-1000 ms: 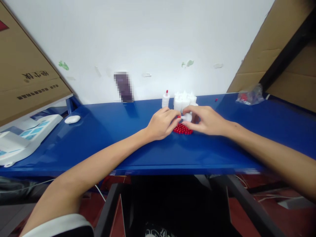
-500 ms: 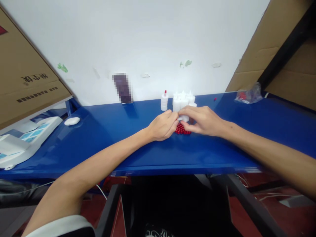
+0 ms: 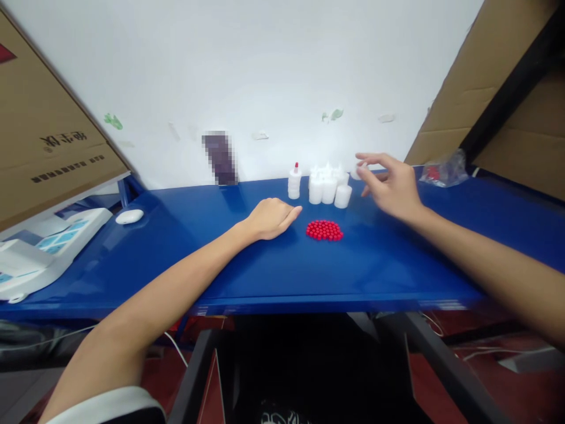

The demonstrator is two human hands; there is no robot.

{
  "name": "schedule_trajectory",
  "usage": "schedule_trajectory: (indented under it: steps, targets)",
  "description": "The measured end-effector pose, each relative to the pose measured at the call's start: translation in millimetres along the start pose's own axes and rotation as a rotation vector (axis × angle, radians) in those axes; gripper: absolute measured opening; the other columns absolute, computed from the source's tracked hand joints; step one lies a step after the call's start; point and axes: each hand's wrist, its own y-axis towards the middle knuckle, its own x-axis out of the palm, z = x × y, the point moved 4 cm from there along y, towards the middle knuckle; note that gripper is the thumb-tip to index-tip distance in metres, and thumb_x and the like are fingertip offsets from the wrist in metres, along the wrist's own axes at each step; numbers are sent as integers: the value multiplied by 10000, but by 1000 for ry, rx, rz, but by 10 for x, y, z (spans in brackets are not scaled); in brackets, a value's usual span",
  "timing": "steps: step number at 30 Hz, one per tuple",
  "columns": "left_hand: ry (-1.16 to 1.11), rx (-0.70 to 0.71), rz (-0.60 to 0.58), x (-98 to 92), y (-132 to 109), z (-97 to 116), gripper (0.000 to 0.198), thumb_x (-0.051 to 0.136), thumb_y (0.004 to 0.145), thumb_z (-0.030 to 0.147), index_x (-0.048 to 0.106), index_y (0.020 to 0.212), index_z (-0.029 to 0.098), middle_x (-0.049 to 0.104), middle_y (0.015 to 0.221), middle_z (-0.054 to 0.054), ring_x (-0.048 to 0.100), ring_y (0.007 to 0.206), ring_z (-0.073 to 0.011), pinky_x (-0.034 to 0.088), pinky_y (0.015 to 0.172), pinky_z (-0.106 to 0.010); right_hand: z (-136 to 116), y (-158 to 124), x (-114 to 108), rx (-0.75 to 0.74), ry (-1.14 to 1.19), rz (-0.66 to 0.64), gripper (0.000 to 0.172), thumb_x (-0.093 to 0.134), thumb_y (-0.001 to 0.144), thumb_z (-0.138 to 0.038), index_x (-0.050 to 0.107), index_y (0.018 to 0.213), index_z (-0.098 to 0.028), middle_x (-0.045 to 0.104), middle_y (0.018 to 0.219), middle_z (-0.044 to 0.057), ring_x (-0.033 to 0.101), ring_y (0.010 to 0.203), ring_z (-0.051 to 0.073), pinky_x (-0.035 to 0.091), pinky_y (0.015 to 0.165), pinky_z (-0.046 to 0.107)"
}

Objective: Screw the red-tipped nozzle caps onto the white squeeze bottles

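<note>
My left hand (image 3: 274,218) lies on the blue table with its fingers curled under and its thumb pointing right; whatever may be inside it is hidden. Right of the white bottles, my right hand (image 3: 391,184) is raised, its thumb and fingers closed around what looks like a small white bottle (image 3: 359,172), partly hidden and faint against the wall. Several white bottles (image 3: 327,191) with pointed tops stand close together; a short white one (image 3: 343,196) is at their front right. One bottle with a red tip (image 3: 293,184) stands apart. Small red caps (image 3: 324,230) form a flat pile between my hands.
A clear plastic bag (image 3: 445,171) with red pieces lies at the back right. A dark blurred-out object (image 3: 219,158) leans on the wall. At the left are a white oval case (image 3: 129,217), a white device (image 3: 62,244) and a cardboard box (image 3: 53,135).
My hands were together over the red caps and are now apart. The left moved a little left and down onto the table; the right moved right and up with the white piece.
</note>
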Motion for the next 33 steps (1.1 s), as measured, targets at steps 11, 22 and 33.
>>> schedule_trajectory:
  steps: [11,22,33]
  targets:
    - [-65,-63,-145,34,-17,-28,175,515,853,288,546,700,209,546,588,-3,423,524,-161,258,564,-312,99,26,167,-40,-68,-69,305,582,997,-499,774,1009,-262,720,1059,110,619,568,184,574,598,432]
    - [-462,14,-67,11,7,15,156,628,848,271,725,911,167,636,724,9,569,627,-113,421,629,-255,113,25,176,-60,-156,-133,345,556,999,-472,789,1115,-245,732,1068,133,688,708,251,577,690,472]
    - [-589,36,-54,38,15,18,188,711,873,329,798,939,176,701,761,-18,578,638,-116,443,612,-260,46,-9,125,-40,-116,-73,230,560,950,-337,724,1092,-261,711,1044,96,634,646,210,565,677,441]
